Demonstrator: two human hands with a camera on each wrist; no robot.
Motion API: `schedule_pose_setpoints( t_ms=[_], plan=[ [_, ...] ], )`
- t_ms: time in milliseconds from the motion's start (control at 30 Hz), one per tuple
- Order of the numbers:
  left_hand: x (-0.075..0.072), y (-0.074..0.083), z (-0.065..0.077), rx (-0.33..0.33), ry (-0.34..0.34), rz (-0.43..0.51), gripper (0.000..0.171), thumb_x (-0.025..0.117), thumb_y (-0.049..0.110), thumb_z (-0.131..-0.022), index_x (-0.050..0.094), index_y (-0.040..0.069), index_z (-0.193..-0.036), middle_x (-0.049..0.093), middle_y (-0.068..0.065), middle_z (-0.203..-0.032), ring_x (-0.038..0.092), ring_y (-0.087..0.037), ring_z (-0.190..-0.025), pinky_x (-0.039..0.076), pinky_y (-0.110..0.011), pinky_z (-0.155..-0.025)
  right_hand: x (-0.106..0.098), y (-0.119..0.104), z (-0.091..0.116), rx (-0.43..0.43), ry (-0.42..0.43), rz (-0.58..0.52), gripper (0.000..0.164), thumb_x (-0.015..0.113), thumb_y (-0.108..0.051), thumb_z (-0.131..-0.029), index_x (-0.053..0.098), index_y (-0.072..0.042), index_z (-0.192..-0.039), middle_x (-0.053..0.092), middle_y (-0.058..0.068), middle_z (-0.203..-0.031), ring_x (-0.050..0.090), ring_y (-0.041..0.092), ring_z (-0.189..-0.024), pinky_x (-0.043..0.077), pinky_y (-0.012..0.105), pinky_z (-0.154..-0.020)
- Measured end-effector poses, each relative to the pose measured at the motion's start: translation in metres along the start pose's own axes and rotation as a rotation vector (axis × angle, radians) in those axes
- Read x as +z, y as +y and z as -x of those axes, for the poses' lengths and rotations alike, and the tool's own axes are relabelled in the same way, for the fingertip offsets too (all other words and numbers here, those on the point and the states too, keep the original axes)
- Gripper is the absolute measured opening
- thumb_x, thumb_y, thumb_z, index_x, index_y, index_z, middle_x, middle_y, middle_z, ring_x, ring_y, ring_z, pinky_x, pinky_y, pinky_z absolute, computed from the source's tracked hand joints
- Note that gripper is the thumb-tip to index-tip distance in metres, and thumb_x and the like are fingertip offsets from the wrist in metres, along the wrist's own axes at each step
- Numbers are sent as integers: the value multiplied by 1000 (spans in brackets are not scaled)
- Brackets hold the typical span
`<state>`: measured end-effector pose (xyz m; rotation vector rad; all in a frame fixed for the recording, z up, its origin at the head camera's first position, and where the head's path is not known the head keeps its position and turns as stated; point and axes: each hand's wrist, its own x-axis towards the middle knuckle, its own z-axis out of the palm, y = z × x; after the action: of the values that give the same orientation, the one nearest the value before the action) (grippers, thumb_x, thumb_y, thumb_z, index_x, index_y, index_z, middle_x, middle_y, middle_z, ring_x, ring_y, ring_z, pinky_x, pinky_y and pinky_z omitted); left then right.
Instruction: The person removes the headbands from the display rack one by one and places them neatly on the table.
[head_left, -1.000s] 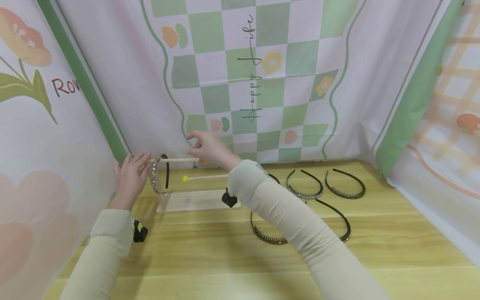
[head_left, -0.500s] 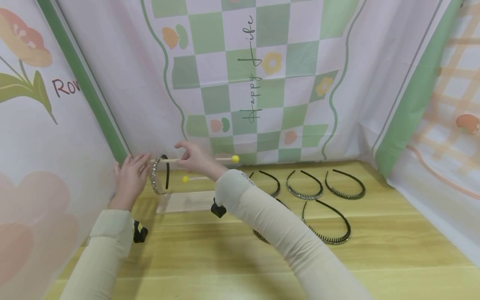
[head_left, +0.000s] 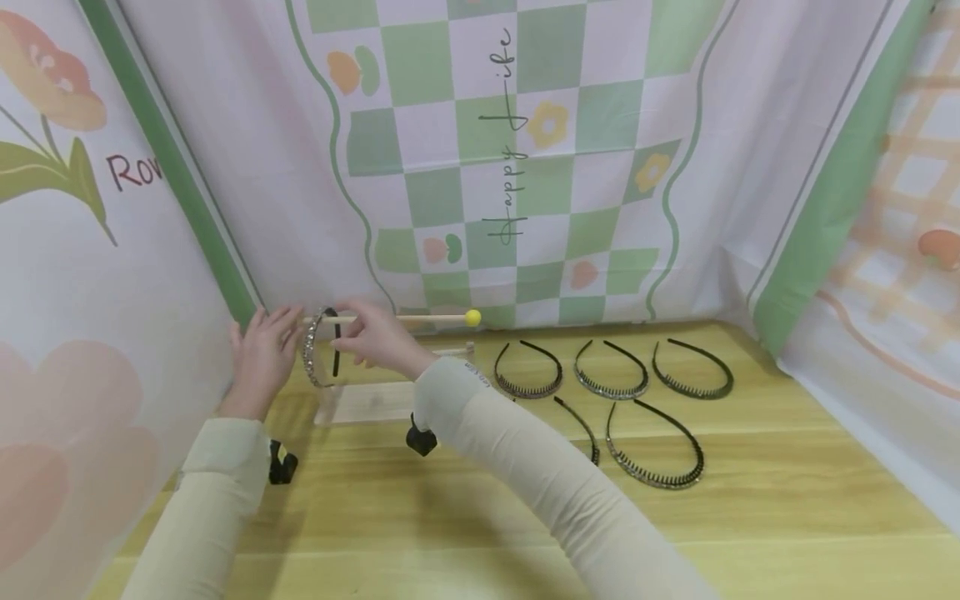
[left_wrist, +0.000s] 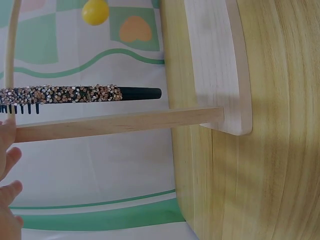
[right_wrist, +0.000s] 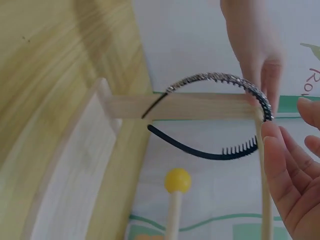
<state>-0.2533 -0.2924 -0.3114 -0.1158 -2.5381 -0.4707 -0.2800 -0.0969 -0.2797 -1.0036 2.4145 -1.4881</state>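
Note:
A wooden headband stand has a pale base (head_left: 360, 406) and an upright post (left_wrist: 110, 125) at its left end. From the post's top an upper rod (head_left: 435, 317) runs right to a yellow ball (head_left: 472, 317). A black headband with sparkling stones (head_left: 309, 350) hangs on this rod near the post, its comb teeth inward (right_wrist: 240, 148). My left hand (head_left: 264, 354) holds the post's top end. My right hand (head_left: 375, 337) reaches in from the right, fingertips (right_wrist: 272, 145) at the headband's top beside the rod, fingers loosely bent.
Several similar headbands lie on the wooden table, among them one at the back (head_left: 528, 392) and one nearer the front (head_left: 660, 482). A lower rod with a yellow ball (right_wrist: 178, 180) stands under the upper rod. Printed cloth (head_left: 555, 192) walls the table.
My right hand has slid left along the upper rod to the headband, uncovering the rod's yellow ball end. The left hand and headband have stayed nearly still.

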Motion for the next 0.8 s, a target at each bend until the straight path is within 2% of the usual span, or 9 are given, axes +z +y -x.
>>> schedule_pose_setpoints(
  t_ms=[133, 233, 433, 667, 800],
  plan=[
    [1, 0, 0, 2, 3, 5, 39, 51, 18, -95, 47, 9, -133, 41, -19, -137, 20, -46, -131, -9, -58, -103, 7, 3, 1, 6, -13, -35, 48, 66, -12, -86, 47, -11, -131, 61, 2, -82, 62, 23, -63, 54, 34, -55],
    [1, 0, 0, 3, 8, 8, 39, 52, 17, -95, 47, 9, -133, 41, -20, -136, 21, -46, -130, -9, -58, -103, 14, 5, 0, 32, -26, -60, 45, 67, -12, -86, 50, -9, -127, 60, 2, -84, 63, 25, -63, 54, 31, -53],
    [1, 0, 1, 9, 16, 10, 39, 52, 16, -95, 47, 8, -133, 42, -20, -136, 21, -46, -130, -8, -59, -103, 25, 6, -2, 66, -33, -98, 51, 68, -10, -84, 47, -7, -130, 59, 6, -90, 64, 30, -65, 53, 29, -50],
    [2, -1, 1, 15, 25, 6, 38, 52, 16, -95, 47, 8, -132, 43, -20, -135, 22, -47, -129, -6, -60, -103, 38, 8, -3, 72, 39, -130, 48, 70, -10, -83, 50, -8, -127, 58, 4, -89, 63, 24, -59, 53, 28, -49],
    [2, -1, 1, 19, 30, 8, 38, 52, 16, -95, 48, 8, -132, 43, -21, -135, 22, -47, -129, -6, -60, -103, 42, 9, -3, 54, 73, -173, 47, 69, -10, -83, 48, -7, -126, 60, 11, -100, 63, 26, -62, 53, 28, -49]
  ],
)
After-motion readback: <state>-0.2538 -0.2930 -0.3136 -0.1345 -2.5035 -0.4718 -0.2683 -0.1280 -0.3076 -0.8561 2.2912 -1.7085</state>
